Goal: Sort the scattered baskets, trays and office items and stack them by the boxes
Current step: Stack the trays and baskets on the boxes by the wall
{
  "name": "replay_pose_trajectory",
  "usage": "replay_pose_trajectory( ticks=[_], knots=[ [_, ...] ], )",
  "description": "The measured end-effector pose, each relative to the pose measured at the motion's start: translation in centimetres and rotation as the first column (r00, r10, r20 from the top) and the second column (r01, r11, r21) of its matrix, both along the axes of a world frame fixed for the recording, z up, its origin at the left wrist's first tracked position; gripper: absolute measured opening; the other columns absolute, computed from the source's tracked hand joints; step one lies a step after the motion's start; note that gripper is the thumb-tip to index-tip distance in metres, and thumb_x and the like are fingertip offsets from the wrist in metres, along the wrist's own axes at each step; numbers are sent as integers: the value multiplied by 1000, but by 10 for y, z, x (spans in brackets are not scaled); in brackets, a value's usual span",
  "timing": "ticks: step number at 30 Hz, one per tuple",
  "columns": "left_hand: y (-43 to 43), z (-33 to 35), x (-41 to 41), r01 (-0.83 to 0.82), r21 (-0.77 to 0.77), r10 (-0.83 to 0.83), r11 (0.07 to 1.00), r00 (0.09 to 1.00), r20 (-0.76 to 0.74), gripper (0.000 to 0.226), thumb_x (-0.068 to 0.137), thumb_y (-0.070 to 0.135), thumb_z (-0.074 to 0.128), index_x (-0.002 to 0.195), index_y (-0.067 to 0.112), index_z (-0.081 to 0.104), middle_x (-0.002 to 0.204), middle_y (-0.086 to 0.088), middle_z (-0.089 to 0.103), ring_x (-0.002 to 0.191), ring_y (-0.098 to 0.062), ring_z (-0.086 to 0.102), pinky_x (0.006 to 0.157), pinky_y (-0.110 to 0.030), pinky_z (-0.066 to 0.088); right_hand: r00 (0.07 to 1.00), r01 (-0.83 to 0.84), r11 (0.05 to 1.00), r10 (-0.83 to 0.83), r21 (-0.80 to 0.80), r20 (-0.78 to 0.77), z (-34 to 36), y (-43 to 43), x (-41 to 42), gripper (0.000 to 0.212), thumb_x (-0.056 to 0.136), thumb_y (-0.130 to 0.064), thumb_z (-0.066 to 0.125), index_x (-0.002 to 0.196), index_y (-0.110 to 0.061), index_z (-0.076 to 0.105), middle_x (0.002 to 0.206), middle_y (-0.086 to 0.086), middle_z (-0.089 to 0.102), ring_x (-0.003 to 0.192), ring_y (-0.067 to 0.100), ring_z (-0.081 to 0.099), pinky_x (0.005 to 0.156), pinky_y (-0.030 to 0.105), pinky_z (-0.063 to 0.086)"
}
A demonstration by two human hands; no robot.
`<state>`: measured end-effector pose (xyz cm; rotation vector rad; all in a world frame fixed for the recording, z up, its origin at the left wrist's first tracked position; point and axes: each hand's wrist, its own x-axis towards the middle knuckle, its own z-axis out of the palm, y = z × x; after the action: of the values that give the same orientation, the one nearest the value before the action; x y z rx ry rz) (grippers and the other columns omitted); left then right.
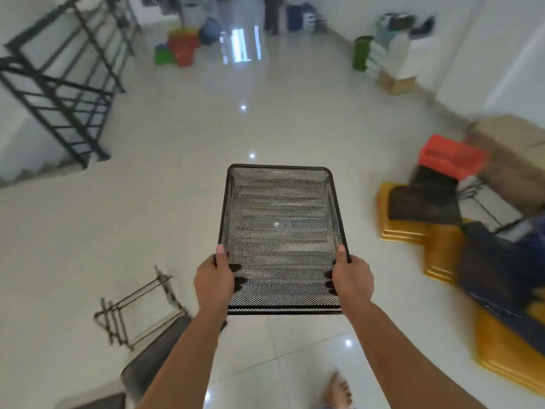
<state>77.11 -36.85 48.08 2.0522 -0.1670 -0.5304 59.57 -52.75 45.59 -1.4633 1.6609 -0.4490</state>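
The left forearm [182,349] and right forearm [398,343] are bare along their whole visible length, from the lower edge up to the wrists. The left hand [213,278] and right hand [352,277] are bare too, the left thumb showing a short, plain nail. Near the bottom edge a blurred bare foot [337,391] shows its toes, with a scrap of blue cloth [331,406] just below it.

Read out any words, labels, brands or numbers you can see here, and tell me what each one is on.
None can be read.
On the mesh tray, held by the left hand and right hand: no label; a pale smudge behind the mesh is too blurred to read.
On the cardboard boxes: blurred, no print legible.
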Motion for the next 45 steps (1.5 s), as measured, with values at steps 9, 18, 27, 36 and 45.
replay_pose_trajectory(
  ticks=[9,18,27,36,45],
  knots=[
    [-203,-5,-73,233,15,-233,972,972,38,44,105,52,35,88,25,65,86,0,71,80,-24,69,86,-45,57,984,175,984,-175,-22,-12,11,-161,-108,38,105,-42,43,97,-16,70,89,6,71,89,32,68,83,46,57],
    [-329,-28,-89,404,13,-404,915,915,-10,45,105,51,37,99,19,68,86,1,72,80,-28,71,87,-46,57,932,352,932,-358,88,61,-9,-243,-150,22,104,-33,52,114,-18,65,86,2,72,77,24,73,73,47,63],
    [-471,-39,-44,590,58,-592,805,806,20,44,105,52,34,89,26,65,89,0,73,83,-27,70,88,-44,56,826,541,828,-556,146,95,-8,-332,-116,20,104,-29,52,114,-16,64,88,7,72,74,25,73,68,43,64],
    [-597,-27,21,696,97,-702,712,707,84,52,105,52,33,89,18,68,75,8,65,75,-19,65,66,-31,52,746,642,753,-657,146,106,1,-417,-57,15,103,-31,55,104,-19,64,85,7,73,72,24,73,66,44,64],
    [-689,-43,47,711,144,-724,688,684,85,54,105,50,32,68,19,57,75,-3,65,80,-30,62,83,-45,54,742,653,738,-669,174,53,-23,-516,-31,17,100,-30,59,98,-16,67,77,4,74,58,19,72,59,41,64]
  ],
)
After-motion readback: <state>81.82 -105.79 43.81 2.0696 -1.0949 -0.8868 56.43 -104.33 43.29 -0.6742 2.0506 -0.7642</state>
